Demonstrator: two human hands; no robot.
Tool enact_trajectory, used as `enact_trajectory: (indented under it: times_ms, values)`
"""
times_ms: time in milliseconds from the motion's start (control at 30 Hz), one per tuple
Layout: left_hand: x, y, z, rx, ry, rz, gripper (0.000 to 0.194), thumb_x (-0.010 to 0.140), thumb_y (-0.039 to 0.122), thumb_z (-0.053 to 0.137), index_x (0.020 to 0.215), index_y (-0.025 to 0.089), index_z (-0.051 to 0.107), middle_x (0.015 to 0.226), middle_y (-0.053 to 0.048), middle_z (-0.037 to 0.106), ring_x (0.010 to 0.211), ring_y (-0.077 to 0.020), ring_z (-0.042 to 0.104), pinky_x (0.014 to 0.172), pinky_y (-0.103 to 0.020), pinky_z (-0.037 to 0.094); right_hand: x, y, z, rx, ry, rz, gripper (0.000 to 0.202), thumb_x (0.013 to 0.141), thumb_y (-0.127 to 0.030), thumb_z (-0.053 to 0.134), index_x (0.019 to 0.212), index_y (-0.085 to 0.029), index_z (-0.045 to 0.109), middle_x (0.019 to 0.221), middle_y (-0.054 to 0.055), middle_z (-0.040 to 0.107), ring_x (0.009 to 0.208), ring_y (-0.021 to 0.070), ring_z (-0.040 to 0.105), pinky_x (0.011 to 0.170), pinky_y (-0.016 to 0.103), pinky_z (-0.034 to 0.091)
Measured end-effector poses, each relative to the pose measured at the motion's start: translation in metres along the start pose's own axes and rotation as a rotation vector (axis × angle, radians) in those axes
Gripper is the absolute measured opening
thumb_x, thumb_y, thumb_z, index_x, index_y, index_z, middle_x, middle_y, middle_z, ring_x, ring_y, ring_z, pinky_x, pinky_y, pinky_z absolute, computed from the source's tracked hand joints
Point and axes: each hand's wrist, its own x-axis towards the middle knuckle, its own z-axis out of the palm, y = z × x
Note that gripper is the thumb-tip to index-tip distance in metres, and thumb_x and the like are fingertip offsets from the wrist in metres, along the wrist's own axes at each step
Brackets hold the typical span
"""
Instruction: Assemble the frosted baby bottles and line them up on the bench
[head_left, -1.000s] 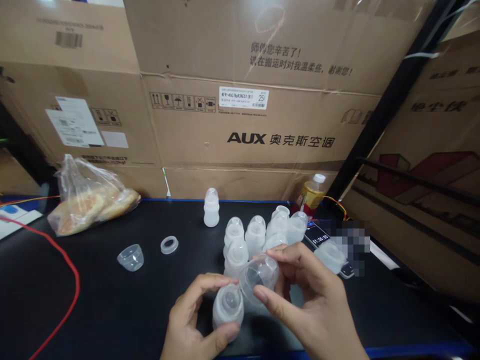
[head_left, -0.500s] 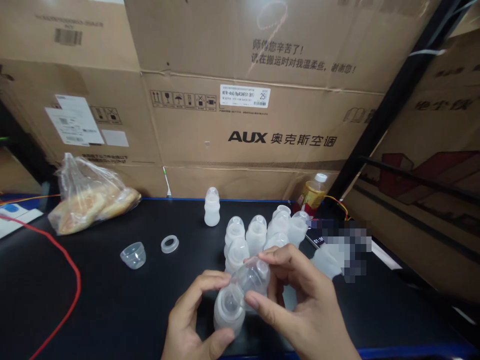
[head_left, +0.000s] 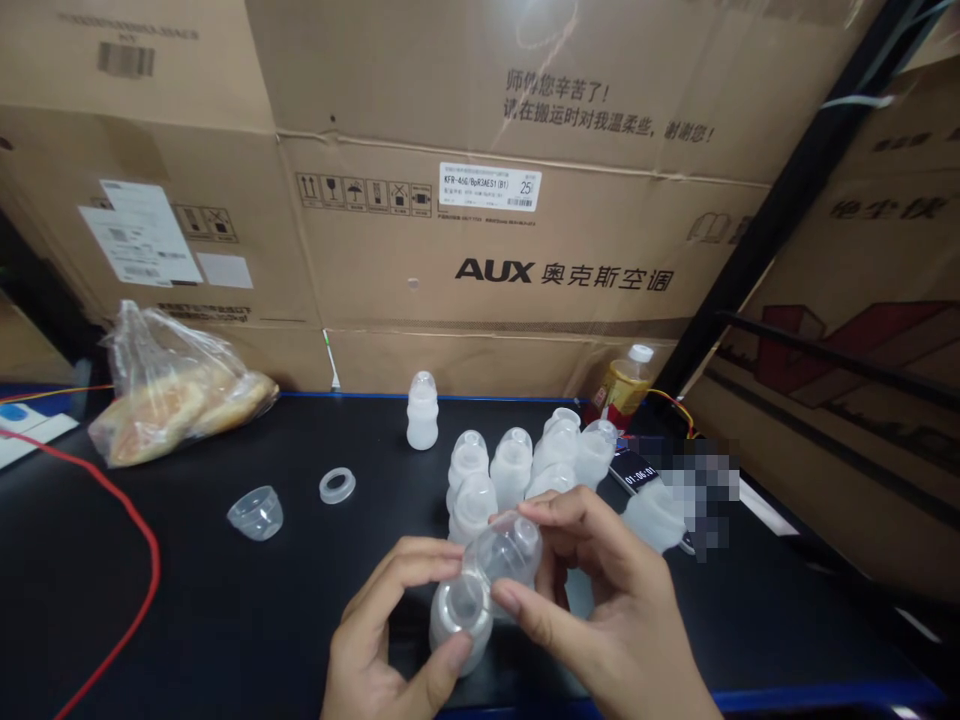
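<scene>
My left hand (head_left: 390, 640) grips a small translucent white bottle (head_left: 459, 622) near the table's front edge, its nipple top facing up. My right hand (head_left: 600, 620) pinches a clear dome cap (head_left: 504, 550) by its rim, tilted against the bottle's top and touching it. Just behind my hands stands a cluster of several capped bottles (head_left: 517, 465). One more capped bottle (head_left: 422, 411) stands alone farther back.
A loose clear cap (head_left: 256, 513) and a white ring (head_left: 337, 486) lie on the black table (head_left: 225, 600) at the left. A plastic bag of bread (head_left: 169, 395), a red cable (head_left: 120, 560), a yellow drink bottle (head_left: 621, 385), a timer phone (head_left: 637, 472) and stacked cardboard boxes (head_left: 480, 200) surround the work area.
My right hand has brought the clear cap down and left, from beside the bottle onto its top. The left hand keeps its grip on the bottle.
</scene>
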Motion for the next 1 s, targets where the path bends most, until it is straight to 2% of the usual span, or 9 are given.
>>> enact_trajectory:
  times_ms: [133,267,433,500,567,700,833,933,1000]
  values:
    - [0.000,0.007,0.005,-0.023,0.037,-0.069,0.023,0.097,0.039,0.082,0.120,0.036,0.077,0.117,0.003,0.082,0.111,-0.0153,0.079,0.098,-0.020,0.060,-0.001,-0.008,0.000,0.023,0.087,0.074,0.035,0.083,-0.033,0.100,0.111,-0.035,0.078,0.102,-0.001,0.081,0.056,0.0059,0.057,0.050,0.017,0.048]
    - [-0.001,0.015,0.011,-0.067,0.093,-0.160,0.020,0.098,0.047,0.082,0.115,0.038,0.078,0.115,0.005,0.081,0.109,-0.0161,0.079,0.098,-0.023,0.058,-0.003,-0.019,-0.001,0.053,0.175,0.203,0.036,0.078,-0.033,0.102,0.106,-0.034,0.079,0.103,0.001,0.084,0.077,0.0156,0.073,0.055,0.022,0.049]
    - [0.000,0.019,0.016,-0.123,0.138,-0.221,0.022,0.094,0.053,0.085,0.110,0.038,0.081,0.111,0.004,0.082,0.106,-0.0175,0.078,0.097,-0.026,0.056,-0.002,-0.021,-0.005,0.046,0.200,0.166,0.037,0.079,-0.033,0.102,0.108,-0.037,0.078,0.107,0.001,0.084,0.093,0.0199,0.080,0.055,0.020,0.051]
    - [0.000,0.020,0.018,-0.150,0.155,-0.249,0.023,0.092,0.055,0.086,0.106,0.037,0.082,0.108,0.003,0.082,0.104,-0.0178,0.078,0.096,-0.026,0.056,-0.001,-0.017,-0.006,0.001,0.150,0.110,0.039,0.080,-0.033,0.102,0.110,-0.038,0.078,0.106,0.001,0.083,0.095,0.0211,0.081,0.055,0.020,0.053]
    - [0.000,0.020,0.019,-0.177,0.175,-0.283,0.026,0.089,0.056,0.088,0.105,0.036,0.082,0.106,0.003,0.081,0.104,-0.0182,0.077,0.096,-0.026,0.056,-0.001,-0.012,-0.006,-0.032,0.077,0.025,0.040,0.083,-0.032,0.101,0.115,-0.037,0.078,0.105,0.002,0.082,0.084,0.0185,0.079,0.053,0.019,0.053]
    - [-0.001,0.022,0.024,-0.219,0.220,-0.359,0.038,0.083,0.062,0.092,0.104,0.033,0.082,0.102,0.003,0.080,0.100,-0.0177,0.076,0.092,-0.024,0.057,-0.001,-0.008,-0.001,-0.090,-0.031,-0.038,0.041,0.089,-0.032,0.095,0.123,-0.038,0.075,0.099,-0.001,0.080,0.058,0.0097,0.059,0.053,0.022,0.052]
    - [-0.003,0.024,0.028,-0.239,0.299,-0.431,0.056,0.072,0.069,0.097,0.111,0.032,0.080,0.103,0.003,0.081,0.100,-0.0172,0.077,0.092,-0.023,0.057,0.000,-0.008,0.006,-0.179,-0.154,-0.113,0.044,0.088,-0.028,0.096,0.125,-0.036,0.074,0.092,-0.004,0.078,0.054,0.0094,0.060,0.052,0.022,0.051]
    - [-0.005,0.023,0.029,-0.250,0.341,-0.473,0.067,0.067,0.071,0.100,0.116,0.031,0.077,0.106,0.002,0.082,0.102,-0.0187,0.079,0.093,-0.025,0.057,0.003,-0.007,0.010,-0.212,-0.158,-0.181,0.046,0.087,-0.029,0.096,0.126,-0.035,0.073,0.094,-0.004,0.077,0.051,0.0077,0.058,0.048,0.020,0.047]
    - [-0.006,0.021,0.029,-0.257,0.355,-0.493,0.072,0.064,0.073,0.100,0.117,0.030,0.076,0.107,0.000,0.083,0.103,-0.0208,0.079,0.095,-0.027,0.058,0.004,-0.007,0.011,-0.235,-0.171,-0.171,0.043,0.087,-0.029,0.095,0.124,-0.035,0.073,0.089,-0.005,0.075,0.051,0.0080,0.058,0.048,0.020,0.047]
